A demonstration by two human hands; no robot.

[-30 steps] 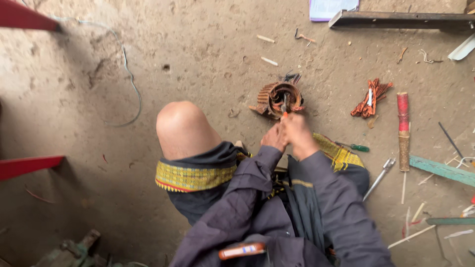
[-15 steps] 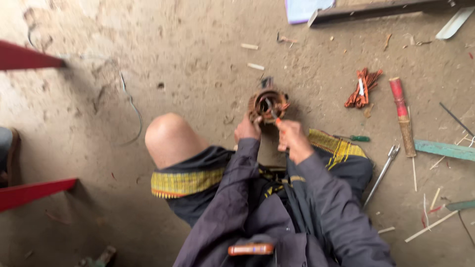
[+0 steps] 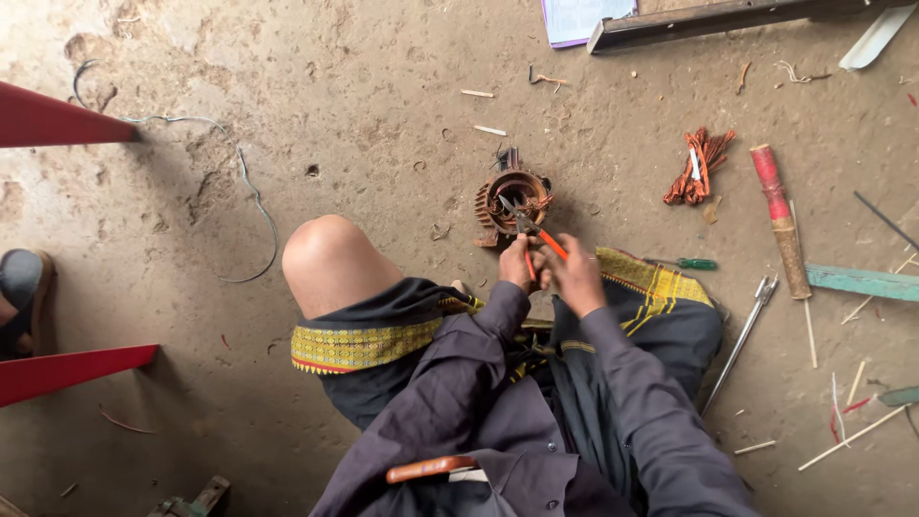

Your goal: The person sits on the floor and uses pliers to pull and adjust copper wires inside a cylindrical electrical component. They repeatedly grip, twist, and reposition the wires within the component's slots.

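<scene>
Orange-handled pliers (image 3: 532, 235) are now biting into the copper-wound motor coil (image 3: 510, 198) on the floor at twelve o'clock; left hand (image 3: 520, 262) and right hand (image 3: 575, 274), previously bunched together, are each gripping a handle.

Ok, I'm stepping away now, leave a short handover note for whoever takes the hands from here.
Left hand: gripping one orange handle of the pliers.
Right hand: on the other handle; plier jaws sit inside the motor stator on the floor, at its copper windings.
Nearby: bundle of pulled copper wire to the right, a red-handled tool, a green screwdriver, metal tongs.
Done: one bundle of wire lies apart from the stator.
Left: windings remain in the stator; whether the jaws have hold of a strand cannot be told.
</scene>
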